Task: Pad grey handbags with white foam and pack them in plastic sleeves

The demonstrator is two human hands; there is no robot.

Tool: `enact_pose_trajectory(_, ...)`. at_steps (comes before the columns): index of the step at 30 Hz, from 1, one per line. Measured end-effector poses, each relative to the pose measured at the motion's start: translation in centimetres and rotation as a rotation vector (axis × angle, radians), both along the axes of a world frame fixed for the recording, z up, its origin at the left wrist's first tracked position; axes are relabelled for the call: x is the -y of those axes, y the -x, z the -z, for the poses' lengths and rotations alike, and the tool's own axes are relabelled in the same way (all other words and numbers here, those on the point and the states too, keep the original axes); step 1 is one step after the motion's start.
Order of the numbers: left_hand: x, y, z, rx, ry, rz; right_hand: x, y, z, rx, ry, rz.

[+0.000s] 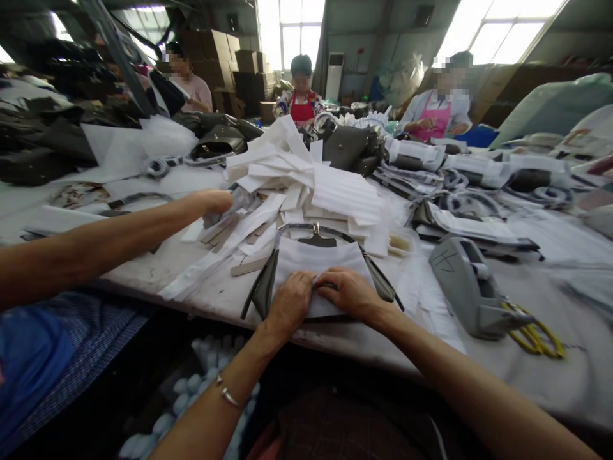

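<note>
A dark grey handbag (262, 295) lies at the table's front edge, its handle arched toward the far side. Over its front is a white foam sheet (294, 254). Both my hands rest on this sheet, almost touching each other. The fingers of my left hand (290, 299) are bent and pressed together. My right hand (348, 291) is curled, its thumb and fingertips closed around a small dark piece, perhaps part of the bag. What lies between my fingers is mostly hidden.
Beyond the bag is a heap of white foam sheets (345, 191). A grey tape dispenser (462, 284) and yellow-handled scissors (539, 338) lie right. From the left reaches a co-worker's arm (119, 233). Several people work across the table, among wrapped bags (414, 153).
</note>
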State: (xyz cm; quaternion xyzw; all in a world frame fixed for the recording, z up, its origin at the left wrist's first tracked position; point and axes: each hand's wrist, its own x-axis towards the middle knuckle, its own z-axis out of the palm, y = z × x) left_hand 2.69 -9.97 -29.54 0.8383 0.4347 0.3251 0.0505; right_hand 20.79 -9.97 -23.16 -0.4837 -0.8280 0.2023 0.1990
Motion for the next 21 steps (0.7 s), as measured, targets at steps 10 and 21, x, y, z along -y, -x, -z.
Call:
enact_pose_trajectory(10,1.3,0.3,-0.9,0.030,-0.055,0.133,-0.4,0.5,0.5,0.175,0.094,0.099)
enact_pose_trajectory(21,1.3,-0.1,-0.8,-0.018,-0.085,0.000,0.7,0.0,2.3,-0.057,-0.081,0.129)
